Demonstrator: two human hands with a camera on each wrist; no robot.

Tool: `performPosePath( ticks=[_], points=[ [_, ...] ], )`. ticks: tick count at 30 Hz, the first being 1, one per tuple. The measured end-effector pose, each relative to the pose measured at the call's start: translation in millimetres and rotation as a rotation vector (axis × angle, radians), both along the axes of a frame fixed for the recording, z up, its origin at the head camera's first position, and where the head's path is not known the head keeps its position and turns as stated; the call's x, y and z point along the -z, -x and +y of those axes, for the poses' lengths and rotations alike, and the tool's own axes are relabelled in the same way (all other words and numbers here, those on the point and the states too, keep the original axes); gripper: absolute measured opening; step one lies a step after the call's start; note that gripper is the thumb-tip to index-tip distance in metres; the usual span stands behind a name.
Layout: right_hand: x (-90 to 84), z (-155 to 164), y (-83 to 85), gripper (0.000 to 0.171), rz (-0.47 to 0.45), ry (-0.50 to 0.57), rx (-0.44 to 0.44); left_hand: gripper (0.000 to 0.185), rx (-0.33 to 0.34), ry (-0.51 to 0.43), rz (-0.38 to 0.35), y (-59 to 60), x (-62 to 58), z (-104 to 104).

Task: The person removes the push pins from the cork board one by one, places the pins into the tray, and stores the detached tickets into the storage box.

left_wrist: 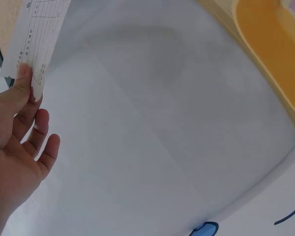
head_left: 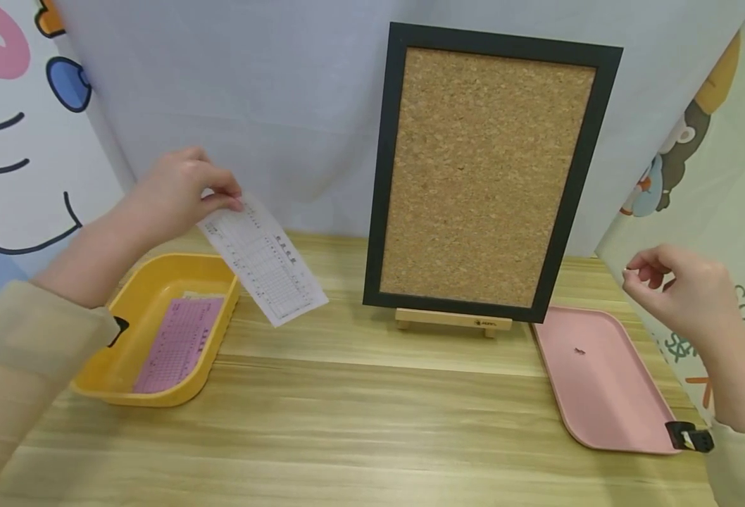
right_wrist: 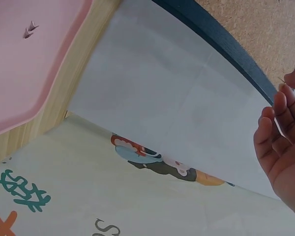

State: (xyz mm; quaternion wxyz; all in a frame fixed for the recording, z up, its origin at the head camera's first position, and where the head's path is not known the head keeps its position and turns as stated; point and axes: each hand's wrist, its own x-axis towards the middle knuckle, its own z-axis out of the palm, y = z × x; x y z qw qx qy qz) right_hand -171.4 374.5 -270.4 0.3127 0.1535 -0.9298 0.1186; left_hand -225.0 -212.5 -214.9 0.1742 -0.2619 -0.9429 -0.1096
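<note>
My left hand pinches a white printed receipt slip by its upper end, between thumb and fingers. The slip hangs tilted over the table, to the right of a yellow basket. In the left wrist view the same slip rises above the thumb. On the right, my right hand is raised above a pink tray. Its thumb and index finger pinch a small pin, whose thin point shows in the right wrist view. Between the hands stands a black-framed cork board.
The board leans on a small wooden stand. Pink printed slips lie in the yellow basket. A couple of small metal tacks lie on the pink tray. A pale cloth hangs behind the wood-grain table.
</note>
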Motion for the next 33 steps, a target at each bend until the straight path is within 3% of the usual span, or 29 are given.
performPosePath(
  ticks=[6, 17, 25, 33],
  points=[
    [8.4, 8, 0.0, 0.008, -0.05, 0.004, 0.032, 0.009, 0.033, 0.06, 0.0, 12.4, 4.2, -18],
    [25.3, 20, 2.1, 0.008, -0.161, 0.018, 0.039, 0.015, -0.109, 0.194, -0.186, 20.7, 6.7, -45],
    [44.8, 29, 7.5, 0.009, -0.212, 0.04, -0.019, 0.021, -0.146, 0.223, -0.228, 27.5, 16.2, -65],
    [55.6, 28, 6.4, 0.005, -0.274, 0.059, 0.006, 0.016, -0.154, 0.293, -0.263, 34.5, 29.5, -84]
  ],
)
